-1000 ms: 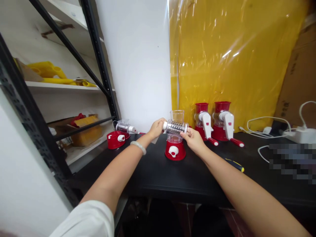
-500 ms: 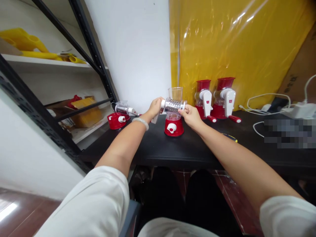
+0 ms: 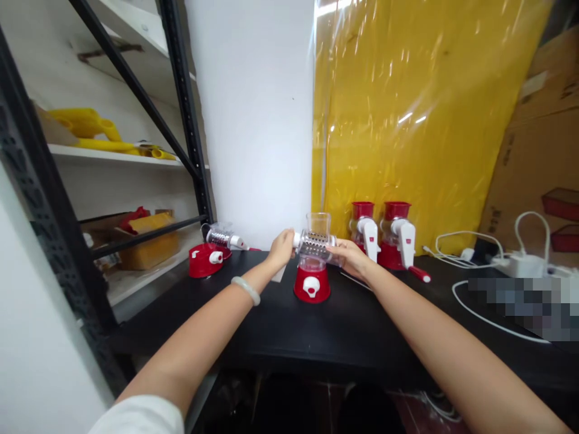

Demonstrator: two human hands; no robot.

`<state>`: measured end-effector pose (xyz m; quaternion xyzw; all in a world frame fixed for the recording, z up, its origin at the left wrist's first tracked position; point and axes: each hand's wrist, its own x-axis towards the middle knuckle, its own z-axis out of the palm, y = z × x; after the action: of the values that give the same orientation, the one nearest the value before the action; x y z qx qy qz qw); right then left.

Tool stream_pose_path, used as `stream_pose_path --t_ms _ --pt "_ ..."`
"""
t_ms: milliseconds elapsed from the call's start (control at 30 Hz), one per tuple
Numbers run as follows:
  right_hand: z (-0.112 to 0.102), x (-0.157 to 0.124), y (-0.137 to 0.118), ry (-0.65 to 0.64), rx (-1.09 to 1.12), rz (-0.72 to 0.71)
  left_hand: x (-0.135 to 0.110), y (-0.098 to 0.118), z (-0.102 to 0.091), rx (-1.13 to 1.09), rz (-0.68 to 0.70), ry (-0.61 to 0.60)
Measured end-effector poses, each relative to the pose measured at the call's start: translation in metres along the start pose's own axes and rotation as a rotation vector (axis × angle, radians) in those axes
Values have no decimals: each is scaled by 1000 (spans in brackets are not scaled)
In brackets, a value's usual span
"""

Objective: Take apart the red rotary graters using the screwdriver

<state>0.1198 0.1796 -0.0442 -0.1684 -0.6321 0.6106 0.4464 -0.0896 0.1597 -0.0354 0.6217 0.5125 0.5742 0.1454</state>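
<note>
A small rotary grater [image 3: 312,283] with a red base and a clear hopper stands in the middle of the black table [image 3: 280,325]. A perforated metal drum [image 3: 313,242] lies crosswise in its body. My left hand [image 3: 281,248] is closed on the drum's white left end. My right hand [image 3: 347,257] grips the drum's right end, fingers curled round it. A pale bangle sits on my left wrist.
Two assembled red-and-white graters [image 3: 394,241] stand behind on the right, against a yellow plastic sheet. Another grater [image 3: 208,253] lies on its side at the left table edge, next to a black metal shelf [image 3: 136,175]. White cables [image 3: 479,253] run across the right side.
The view dipped down and came back up. Both hands stayed on the drum's ends at the grater throughout.
</note>
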Motion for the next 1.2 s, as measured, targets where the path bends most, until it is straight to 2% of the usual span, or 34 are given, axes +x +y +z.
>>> stream_pose_path --t_ms 133,200,333,433,600,667,833,933,1000,1133,1200 --pt "-4 10 -11 -167 70 106 -1 1 2 -105 -36 -63" --pt "-5 13 -12 -201 77 122 -3 3 2 -164 -71 -99" --pt "-8 15 -8 -171 82 142 -5 8 -3 -77 -85 -161" --pt "-10 15 -6 -159 53 162 -6 12 -11 19 2 -209" --pt "-15 13 -2 -165 12 143 -2 15 -19 32 87 -359" --pt "-16 12 -1 -165 3 120 -3 14 -19 20 110 -346" --pt "-15 14 -1 -155 -26 128 -11 8 -13 -28 120 -173" --pt "-15 15 -1 -164 -29 129 -12 3 -12 -47 115 -129" --pt "-17 16 -1 -171 -36 133 -9 -1 -14 -59 129 -165" --pt "-20 16 2 -184 -51 149 -1 -8 -21 -114 172 -368" --pt "-21 16 3 -170 -44 148 0 -10 -21 -116 181 -370"
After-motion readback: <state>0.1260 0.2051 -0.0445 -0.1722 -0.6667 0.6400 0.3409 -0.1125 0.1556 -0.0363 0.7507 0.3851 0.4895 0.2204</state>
